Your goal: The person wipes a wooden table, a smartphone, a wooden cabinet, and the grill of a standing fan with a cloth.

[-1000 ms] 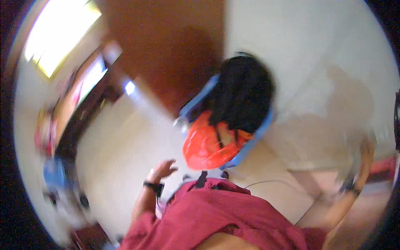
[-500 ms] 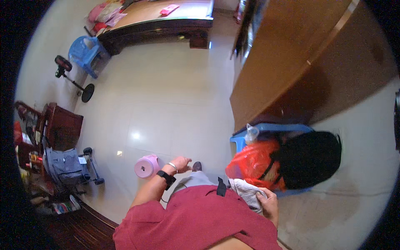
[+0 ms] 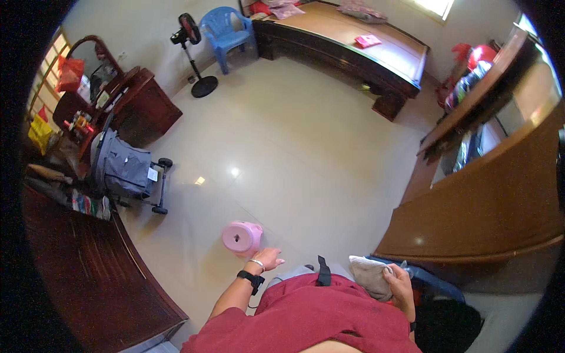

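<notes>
My right hand (image 3: 401, 285) pinches a folded grey-and-white cloth (image 3: 369, 280) at waist height, thumb on top. My left hand (image 3: 269, 259) hangs in front of me with loosely extended fingers and nothing in it. A silver bracelet (image 3: 257, 264) and a black watch (image 3: 253, 280) are on that wrist. Just beyond the left hand a small pink stool (image 3: 238, 236) stands on the floor, apart from my fingers as far as I can tell. Below my right hand, a blue chair (image 3: 438, 281) and a black bag (image 3: 450, 326) are partly hidden by my arm.
A grey stroller (image 3: 126, 167) stands left beside a dark wooden dresser (image 3: 144, 109). Farther off are a black standing fan (image 3: 197, 65), a blue armchair (image 3: 226, 36) and a bed frame (image 3: 335, 50). A brown wooden cabinet (image 3: 488, 212) lines the right.
My view has swung left and up, bringing in more of the dresser, stroller and bed. The chair with bags has slid to the lower right. The cloth stays in my right hand.
</notes>
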{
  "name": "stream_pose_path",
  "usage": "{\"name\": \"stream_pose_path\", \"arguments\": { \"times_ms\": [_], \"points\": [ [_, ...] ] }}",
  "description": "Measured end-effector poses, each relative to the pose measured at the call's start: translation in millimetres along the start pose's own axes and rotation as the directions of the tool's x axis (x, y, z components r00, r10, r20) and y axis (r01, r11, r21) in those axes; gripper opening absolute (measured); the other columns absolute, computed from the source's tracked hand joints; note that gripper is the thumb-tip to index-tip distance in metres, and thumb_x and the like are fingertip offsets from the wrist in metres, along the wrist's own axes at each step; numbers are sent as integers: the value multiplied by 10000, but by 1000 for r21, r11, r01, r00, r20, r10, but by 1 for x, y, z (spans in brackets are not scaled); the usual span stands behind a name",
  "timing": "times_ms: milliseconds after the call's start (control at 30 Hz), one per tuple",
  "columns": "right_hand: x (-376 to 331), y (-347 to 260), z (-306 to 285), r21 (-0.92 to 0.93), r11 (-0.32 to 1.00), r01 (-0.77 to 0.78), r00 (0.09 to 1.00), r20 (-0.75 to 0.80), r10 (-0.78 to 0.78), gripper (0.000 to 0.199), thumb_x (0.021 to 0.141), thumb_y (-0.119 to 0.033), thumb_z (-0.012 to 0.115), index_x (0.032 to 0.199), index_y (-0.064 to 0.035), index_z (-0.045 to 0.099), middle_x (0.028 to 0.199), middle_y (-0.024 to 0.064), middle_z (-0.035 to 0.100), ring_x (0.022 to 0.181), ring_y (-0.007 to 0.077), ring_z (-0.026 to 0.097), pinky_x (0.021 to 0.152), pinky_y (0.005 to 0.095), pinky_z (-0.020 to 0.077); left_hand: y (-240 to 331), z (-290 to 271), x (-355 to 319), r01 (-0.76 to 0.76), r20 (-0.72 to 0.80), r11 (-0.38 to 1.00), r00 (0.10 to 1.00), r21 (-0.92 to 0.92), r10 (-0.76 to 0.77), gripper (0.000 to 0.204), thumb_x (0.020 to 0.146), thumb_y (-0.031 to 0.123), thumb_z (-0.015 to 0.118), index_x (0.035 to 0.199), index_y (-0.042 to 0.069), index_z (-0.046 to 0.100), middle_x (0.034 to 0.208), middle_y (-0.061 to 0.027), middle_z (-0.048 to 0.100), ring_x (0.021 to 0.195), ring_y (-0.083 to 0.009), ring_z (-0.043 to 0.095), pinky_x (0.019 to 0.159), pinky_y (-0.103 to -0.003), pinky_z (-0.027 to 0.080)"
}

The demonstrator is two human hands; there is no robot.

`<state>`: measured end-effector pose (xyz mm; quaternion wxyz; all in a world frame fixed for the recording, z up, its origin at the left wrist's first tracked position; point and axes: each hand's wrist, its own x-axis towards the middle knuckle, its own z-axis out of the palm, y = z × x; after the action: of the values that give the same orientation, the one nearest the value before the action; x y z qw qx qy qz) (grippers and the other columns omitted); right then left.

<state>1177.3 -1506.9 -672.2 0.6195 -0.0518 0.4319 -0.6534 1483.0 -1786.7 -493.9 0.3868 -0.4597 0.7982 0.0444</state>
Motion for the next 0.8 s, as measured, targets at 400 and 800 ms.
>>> {"name": "stream_pose_path", "arguments": {
  "times_ms": [400,800],
  "points": [
    [172,-113,33,-127,984,122,937,342,-72,218,920,-196,616,986,12,634,841,-14,584,777,68,506,674,227,422,-70,-1,20,246,-25,908,962,-339,-271,490,874,377,646,1202,17,591,1092,-175,677,982,-316,665,828,-413,532],
    [330,-290,83,-399,889,224,894,448,-24,231,831,-172,720,912,2,590,715,40,569,572,113,572,425,267,472,-28,-74,41,473,169,301,723,-828,-670,349,937,278,578,1170,23,627,974,-99,682,803,-213,658,666,-367,560]
  ]
}}
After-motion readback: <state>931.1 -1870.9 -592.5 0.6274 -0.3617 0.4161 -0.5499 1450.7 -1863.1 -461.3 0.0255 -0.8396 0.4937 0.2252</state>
